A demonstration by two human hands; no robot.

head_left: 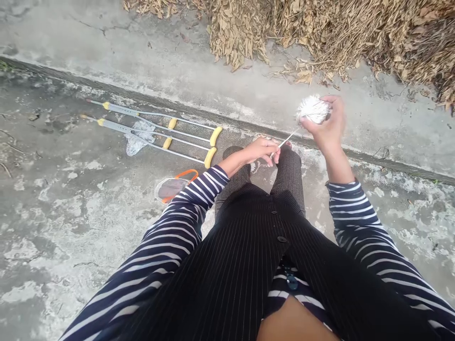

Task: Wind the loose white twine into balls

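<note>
- A thin white rod (286,140) is pinched between the fingers of the left hand (258,152), its long axis running toward the upper right.
- A white fluffy ball (313,109) is gripped in the curled right hand (329,128), just beyond the rod's tip.

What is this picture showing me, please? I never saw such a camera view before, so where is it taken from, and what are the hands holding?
No machine is here. The picture comes from a camera worn on a person's head, looking forward and down at their own lap and bare hands. The right hand holds a fluffy white ball. The left hand holds a thin white stick. On the cracked concrete ground lie two metal crutches with yellow handles, a clear plastic sheet under them, and a clear object with an orange rim. Dry leaves are heaped at the top of the view.
</note>
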